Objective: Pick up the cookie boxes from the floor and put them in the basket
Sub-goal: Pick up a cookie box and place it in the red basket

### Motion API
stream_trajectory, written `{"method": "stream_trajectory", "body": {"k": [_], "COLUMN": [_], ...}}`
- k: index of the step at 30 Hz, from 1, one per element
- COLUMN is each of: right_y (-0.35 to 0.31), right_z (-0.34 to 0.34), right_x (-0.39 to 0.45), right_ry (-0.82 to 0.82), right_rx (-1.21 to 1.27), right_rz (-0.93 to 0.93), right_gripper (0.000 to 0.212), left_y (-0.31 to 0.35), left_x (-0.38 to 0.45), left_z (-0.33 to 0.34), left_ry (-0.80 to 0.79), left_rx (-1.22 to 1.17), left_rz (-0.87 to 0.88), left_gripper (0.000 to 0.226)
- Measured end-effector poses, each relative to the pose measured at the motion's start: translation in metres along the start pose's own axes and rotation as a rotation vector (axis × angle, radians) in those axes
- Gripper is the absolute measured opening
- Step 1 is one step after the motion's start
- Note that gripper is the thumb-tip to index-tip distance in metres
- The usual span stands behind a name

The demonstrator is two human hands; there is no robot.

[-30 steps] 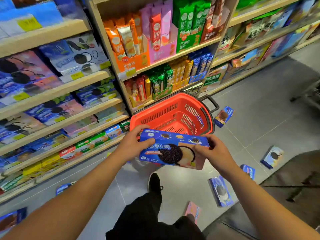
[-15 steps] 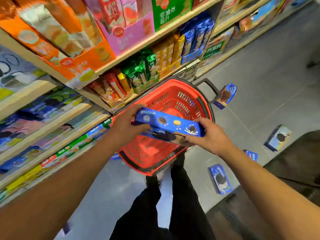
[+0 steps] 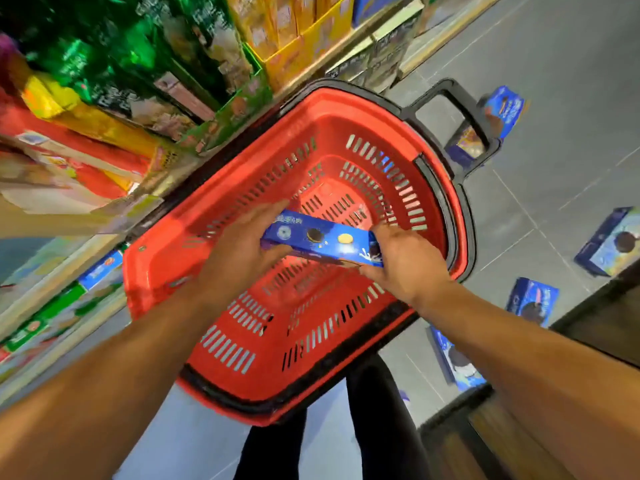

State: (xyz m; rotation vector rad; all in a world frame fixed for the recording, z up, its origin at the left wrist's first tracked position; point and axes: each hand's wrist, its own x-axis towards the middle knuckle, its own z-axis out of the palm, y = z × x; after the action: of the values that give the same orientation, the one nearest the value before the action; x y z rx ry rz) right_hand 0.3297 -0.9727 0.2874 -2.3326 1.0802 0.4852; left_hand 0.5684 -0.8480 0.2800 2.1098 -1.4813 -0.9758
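A blue cookie box [image 3: 322, 239] hangs edge-up inside the mouth of the red basket [image 3: 221, 220], above its slotted bottom. My left hand [image 3: 239, 252] grips the box's left end and my right hand [image 3: 403, 261] grips its right end. Nothing else shows inside the basket. More blue cookie boxes lie on the grey floor to the right: one behind the basket's black handle [image 3: 504, 110], one at the right edge [image 3: 611, 242], one nearer [image 3: 531, 301], and one by my right forearm [image 3: 453, 362].
Store shelves packed with snack packets [image 3: 145, 74] run along the left, close against the basket. A dark wooden fixture [image 3: 595, 337] stands at the right. My legs in dark trousers [image 3: 374, 427] are just below the basket. Grey tiled floor [image 3: 554, 64] stretches to the upper right.
I have leaned in over the basket, which now fills the view. Both hands have lowered the blue box from above the rim down into the basket's opening.
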Motion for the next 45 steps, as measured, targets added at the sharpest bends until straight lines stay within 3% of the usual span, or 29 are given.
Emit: {"method": "stream_trajectory", "body": {"k": [4, 11, 17, 20, 24, 28, 33, 39, 43, 45], "right_y": [0.019, 0.046, 0.08, 0.092, 0.096, 0.079, 0.024, -0.043, -0.058, -0.064], "right_z": [0.055, 0.145, 0.201, 0.212, 0.223, 0.208, 0.146, 0.062, 0.039, 0.046], "right_x": [0.061, 0.139, 0.19, 0.212, 0.223, 0.198, 0.132, -0.008, -0.098, -0.141], "right_ry": [-0.075, -0.249, -0.212, -0.195, -0.172, -0.174, -0.206, 0.066, 0.32, 0.353], "right_rx": [-0.187, -0.191, -0.177, -0.209, -0.142, 0.009, 0.103, 0.188, 0.344, 0.379], "right_rz": [0.106, 0.377, 0.492, 0.481, 0.511, 0.579, 0.45, 0.311, 0.444, 0.52], "right_gripper": [0.052, 0.038, 0.026, 0.028, 0.04, 0.073, 0.079, 0.067, 0.06, 0.061], "left_y": [-0.061, -0.125, -0.152, -0.164, -0.175, -0.153, -0.104, -0.017, 0.036, 0.056], "left_x": [0.058, 0.141, 0.222, 0.244, 0.248, 0.218, 0.135, 0.01, -0.041, -0.065], "left_z": [0.063, 0.157, 0.213, 0.232, 0.249, 0.224, 0.157, 0.068, 0.037, 0.035], "left_ry": [-0.024, -0.147, -0.195, -0.122, -0.066, -0.117, -0.235, -0.248, -0.289, -0.321], "left_rx": [0.042, 0.059, 0.124, 0.127, 0.158, 0.238, 0.272, 0.174, 0.165, 0.151], "left_rz": [0.031, 0.111, 0.224, 0.274, 0.207, 0.134, 0.236, 0.251, 0.344, 0.352], "left_gripper": [0.064, 0.064, 0.064, 0.057, 0.063, 0.077, 0.076, 0.067, 0.067, 0.067]}}
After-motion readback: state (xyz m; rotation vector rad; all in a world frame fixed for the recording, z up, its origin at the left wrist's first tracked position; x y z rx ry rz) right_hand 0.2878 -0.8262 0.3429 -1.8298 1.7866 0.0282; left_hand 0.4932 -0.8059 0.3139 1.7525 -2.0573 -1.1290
